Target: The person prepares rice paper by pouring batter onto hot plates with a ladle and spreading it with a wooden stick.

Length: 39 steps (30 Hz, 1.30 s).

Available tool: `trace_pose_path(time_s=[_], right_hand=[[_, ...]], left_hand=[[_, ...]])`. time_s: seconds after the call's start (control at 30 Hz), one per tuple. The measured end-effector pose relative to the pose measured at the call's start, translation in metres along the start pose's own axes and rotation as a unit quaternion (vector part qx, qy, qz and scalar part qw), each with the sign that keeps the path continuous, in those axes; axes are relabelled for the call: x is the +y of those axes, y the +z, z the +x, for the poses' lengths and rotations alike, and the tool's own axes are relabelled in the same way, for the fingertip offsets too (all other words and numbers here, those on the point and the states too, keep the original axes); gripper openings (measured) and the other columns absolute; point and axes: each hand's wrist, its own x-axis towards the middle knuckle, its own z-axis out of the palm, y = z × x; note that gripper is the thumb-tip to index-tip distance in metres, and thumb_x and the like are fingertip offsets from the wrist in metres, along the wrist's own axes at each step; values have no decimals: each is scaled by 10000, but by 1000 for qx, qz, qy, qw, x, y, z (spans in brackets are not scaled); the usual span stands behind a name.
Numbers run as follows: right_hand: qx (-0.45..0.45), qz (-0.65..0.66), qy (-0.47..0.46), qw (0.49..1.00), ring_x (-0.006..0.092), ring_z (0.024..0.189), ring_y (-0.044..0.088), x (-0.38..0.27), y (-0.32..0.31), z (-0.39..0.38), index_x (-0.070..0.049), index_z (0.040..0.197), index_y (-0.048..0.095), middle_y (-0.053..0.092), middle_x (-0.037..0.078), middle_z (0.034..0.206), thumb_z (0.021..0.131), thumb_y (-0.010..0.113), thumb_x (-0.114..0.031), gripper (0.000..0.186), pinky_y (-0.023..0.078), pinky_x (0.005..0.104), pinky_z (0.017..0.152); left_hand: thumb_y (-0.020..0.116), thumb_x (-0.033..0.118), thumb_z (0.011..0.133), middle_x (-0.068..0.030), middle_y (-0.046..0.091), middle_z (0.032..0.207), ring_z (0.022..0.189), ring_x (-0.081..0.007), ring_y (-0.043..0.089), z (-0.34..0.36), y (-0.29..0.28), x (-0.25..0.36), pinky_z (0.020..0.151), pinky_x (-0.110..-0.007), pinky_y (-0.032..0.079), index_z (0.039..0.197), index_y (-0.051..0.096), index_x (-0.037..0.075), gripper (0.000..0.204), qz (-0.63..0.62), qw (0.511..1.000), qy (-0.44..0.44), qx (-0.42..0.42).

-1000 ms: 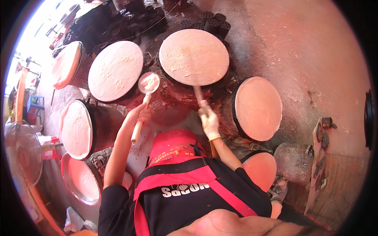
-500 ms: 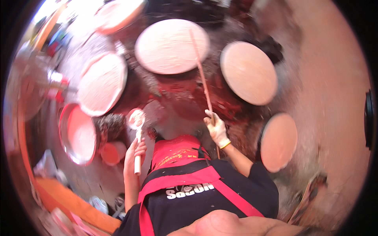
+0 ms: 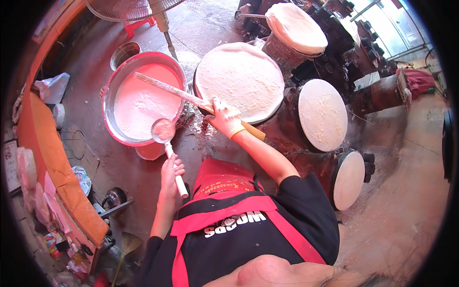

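Bare-skinned, my left hand is closed round the white handle of a ladle. The ladle's bowl is at the near rim of a large metal basin of pale, pink-tinted batter. My right hand, in a white knit glove, grips a long flat wooden stick. Its far end, coated in pale batter, reaches over the basin. Just beyond the glove lies a round griddle covered by a pale batter sheet.
More round griddles with pale tops stand to the right, one small one nearest me. A farther one carries a loose-edged sheet. A standing fan is beyond the basin, near a metal bucket. An orange-edged table runs along the left.
The view has turned left, bringing the basin before me. The stick has swung from pointing ahead to lying leftward over the basin. The ladle is now at the basin rim.
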Motion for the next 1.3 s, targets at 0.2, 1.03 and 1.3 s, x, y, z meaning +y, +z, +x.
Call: trace_pose_path(time_s=[0.2,1.03,1.3], right_hand=[[-33,-14,-44,998,316,725,649,27,-19,55,-65,839,654,644,157,794,817,553,-344,298,518,422,654],[419,335,460,708,208,700,609,532,-149,268,15,910,671,673,117,830,823,666,-309,336,479,340,654],[429,190,522,712,282,724,636,495,-142,262,15,889,629,670,174,835,825,565,-329,356,495,406,663]], left_hand=[[508,207,954,-14,372,718,489,-37,325,19,-13,40,385,-151,283,1033,413,-4,245,-103,995,12,2],[420,210,988,-30,319,732,538,-83,332,17,191,-5,394,-176,341,1141,359,-114,364,-374,925,30,-55],[427,196,985,-41,336,745,536,-80,338,-5,187,2,413,-178,344,1180,354,-120,378,-391,917,60,-56]])
